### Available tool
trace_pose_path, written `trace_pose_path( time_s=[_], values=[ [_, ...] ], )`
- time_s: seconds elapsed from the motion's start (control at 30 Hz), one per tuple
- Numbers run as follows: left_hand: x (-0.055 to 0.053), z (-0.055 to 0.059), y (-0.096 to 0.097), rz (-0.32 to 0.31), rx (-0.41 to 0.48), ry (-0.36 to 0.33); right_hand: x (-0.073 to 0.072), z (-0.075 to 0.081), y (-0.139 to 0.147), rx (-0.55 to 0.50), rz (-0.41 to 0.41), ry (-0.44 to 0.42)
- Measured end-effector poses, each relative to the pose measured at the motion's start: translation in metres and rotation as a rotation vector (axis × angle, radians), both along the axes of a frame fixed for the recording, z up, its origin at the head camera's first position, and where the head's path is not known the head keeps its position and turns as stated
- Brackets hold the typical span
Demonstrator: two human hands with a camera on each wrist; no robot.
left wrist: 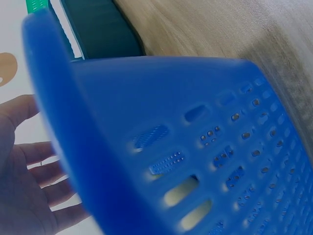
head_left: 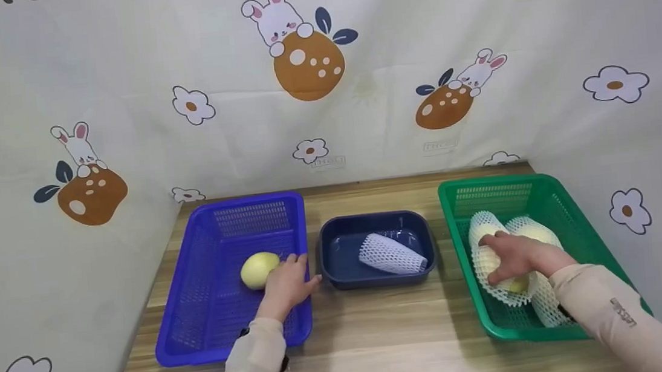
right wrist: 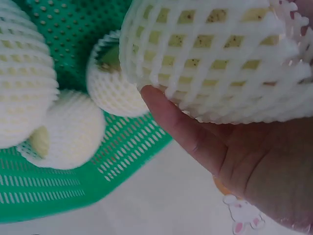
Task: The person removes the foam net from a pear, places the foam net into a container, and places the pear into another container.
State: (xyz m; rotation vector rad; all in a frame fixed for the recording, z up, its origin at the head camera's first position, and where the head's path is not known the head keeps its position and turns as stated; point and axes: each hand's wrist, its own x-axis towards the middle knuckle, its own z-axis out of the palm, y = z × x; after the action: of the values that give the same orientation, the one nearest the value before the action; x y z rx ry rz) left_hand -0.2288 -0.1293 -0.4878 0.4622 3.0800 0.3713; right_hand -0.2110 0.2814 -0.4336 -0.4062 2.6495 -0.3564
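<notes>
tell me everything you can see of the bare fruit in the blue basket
The bare fruit is pale yellow with a greenish tinge, rounded, with smooth-looking skin and no foam net on it. It sits on the floor of the blue basket, nearer the right side than the left in the head view. There, the left hand hides its lower right edge; whether they touch cannot be told.

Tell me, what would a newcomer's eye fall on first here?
Probably the bare yellow fruit in the blue basket on the left, with the left hand beside it. Next, the right hand grips a foam-wrapped fruit in the green basket on the right. Between the baskets, a white foam net lies in a dark blue tray.
</notes>
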Motion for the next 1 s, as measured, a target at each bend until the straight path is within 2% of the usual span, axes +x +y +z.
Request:
trace_pose_path(
  time_s=[0.2, 0.4, 0.7, 0.87, 1.0],
  values=[
    [0.001, 0.001, -0.001, -0.002, -0.013, -0.006, -0.003, 0.028, -0.011, -0.059, 0.029, 0.128],
    [0.001, 0.0, -0.002, 0.004, -0.002, -0.001, 0.0, 0.035, -0.039, -0.084, 0.142, 0.305],
    [0.002, -0.001, -0.002, -0.003, 0.001, 0.025, 0.012, 0.021, -0.087, -0.14, 0.319, 0.488],
    [0.002, -0.002, -0.001, 0.002, 0.003, 0.014, 0.019, 0.005, -0.111, -0.159, 0.42, 0.549],
    [0.003, -0.003, 0.0, 0.003, -0.015, 0.027, 0.023, -0.012, -0.128, -0.16, 0.49, 0.557]
  ],
)
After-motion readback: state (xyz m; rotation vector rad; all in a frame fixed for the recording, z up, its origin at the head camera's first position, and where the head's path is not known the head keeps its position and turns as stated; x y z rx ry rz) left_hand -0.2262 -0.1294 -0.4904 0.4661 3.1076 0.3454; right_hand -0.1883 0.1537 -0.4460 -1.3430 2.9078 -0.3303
